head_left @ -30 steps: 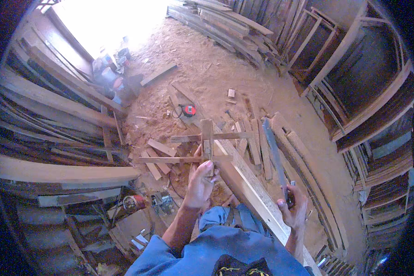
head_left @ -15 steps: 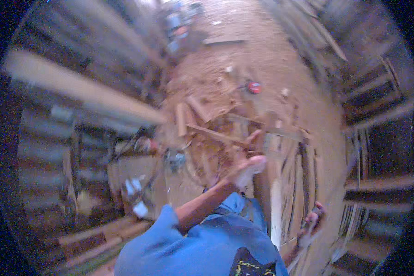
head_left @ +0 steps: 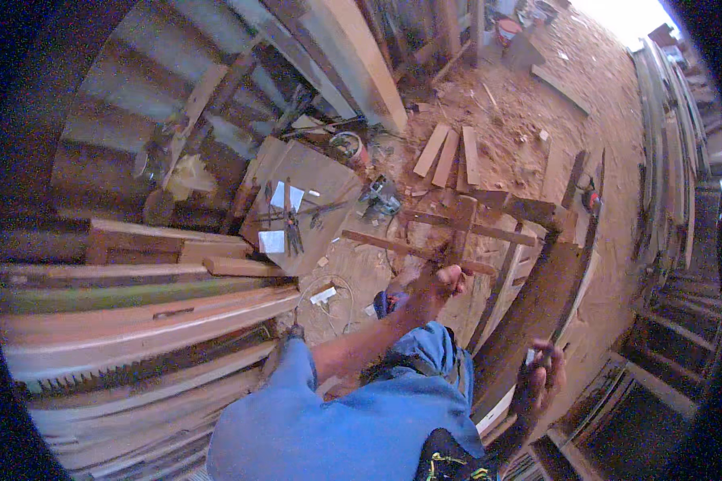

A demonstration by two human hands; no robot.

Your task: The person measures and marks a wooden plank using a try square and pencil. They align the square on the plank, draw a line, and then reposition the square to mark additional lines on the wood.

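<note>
My left hand point(head_left: 449, 282) is closed at the near slat of a small wooden frame point(head_left: 409, 250), made of narrow slats joined by a short upright piece. The fingers seem wrapped round the wood, though their far side is hidden. Low on the right, my right hand point(head_left: 542, 375) has its fingers curled round something small; a pale bit shows at the fingers, too little to name. Between the hands runs a long, thick wooden beam point(head_left: 529, 297) beside my legs.
Loose short boards point(head_left: 449, 156) lie on shavings ahead. A grey-green power tool point(head_left: 382, 196), a bucket point(head_left: 349, 148) and a brown panel point(head_left: 321, 180) with papers are on the left. Stacked planks point(head_left: 152, 321) fill the lower left; a small red object point(head_left: 590, 199) sits by the beam.
The view has swung to the right, so the surroundings shifted and sharpened. My left hand, blurred with fingers spread before, now looks closed at the slat. My right hand stays low on the right.
</note>
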